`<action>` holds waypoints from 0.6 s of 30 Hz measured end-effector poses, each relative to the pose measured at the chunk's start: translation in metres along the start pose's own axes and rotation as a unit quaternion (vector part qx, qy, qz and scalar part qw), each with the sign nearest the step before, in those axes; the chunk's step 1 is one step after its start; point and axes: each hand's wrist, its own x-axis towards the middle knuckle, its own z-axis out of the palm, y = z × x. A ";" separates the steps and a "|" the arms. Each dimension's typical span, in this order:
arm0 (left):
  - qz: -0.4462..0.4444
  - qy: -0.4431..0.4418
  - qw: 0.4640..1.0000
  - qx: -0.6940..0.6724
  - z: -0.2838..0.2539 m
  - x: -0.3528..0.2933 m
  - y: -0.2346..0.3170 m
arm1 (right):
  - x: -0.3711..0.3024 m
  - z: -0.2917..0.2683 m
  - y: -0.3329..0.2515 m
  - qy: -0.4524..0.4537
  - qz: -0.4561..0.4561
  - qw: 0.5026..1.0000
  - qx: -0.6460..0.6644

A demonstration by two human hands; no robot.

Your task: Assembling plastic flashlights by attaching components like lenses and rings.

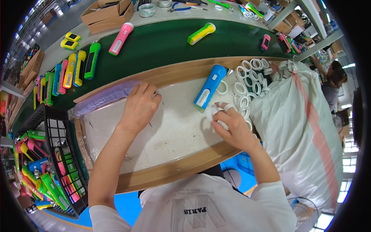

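My left hand [142, 103] is over the tray, fingers curled at the right end of a long stack of thin purple-tinted clear discs [106, 97]. A small pale edge shows by its fingertips, but I cannot make out what they pinch. At the tray's right side my right hand [233, 125] closes its fingers on a white plastic ring [212, 112], partly blurred. A blue flashlight [210, 87] lies just beyond that hand, head pointing away from me. Many loose white rings [253, 79] are heaped to the right of it.
A cardboard-edged tray [170, 167] lies before me. Beyond it, a green belt [154, 40] carries pink, yellow and green flashlights. A black crate [63, 143] of flashlights stands left; a bulging white sack [297, 127] leans at right. An open carton [108, 17] and pliers [183, 7] sit behind.
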 end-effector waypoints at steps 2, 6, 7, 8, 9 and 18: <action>-0.105 0.117 0.975 -0.159 -0.009 0.000 0.003 | 0.004 0.015 -0.022 -0.019 -0.034 0.999 0.018; -0.199 0.178 0.891 -0.366 -0.023 0.002 0.014 | 0.003 0.062 -0.033 -0.098 -0.100 0.990 -0.020; -0.252 0.158 0.838 -0.457 -0.024 -0.003 0.019 | 0.004 0.062 -0.035 -0.096 -0.056 0.994 -0.004; -0.307 0.135 0.774 -0.537 -0.025 -0.011 0.021 | 0.011 0.064 -0.024 -0.019 0.013 1.000 -0.005; -0.312 0.137 0.775 -0.533 -0.029 -0.018 0.022 | 0.023 0.059 -0.006 0.057 0.083 0.995 -0.007; -0.369 0.070 0.633 -0.677 -0.043 -0.019 0.045 | 0.093 0.048 0.083 0.200 0.296 0.934 -0.001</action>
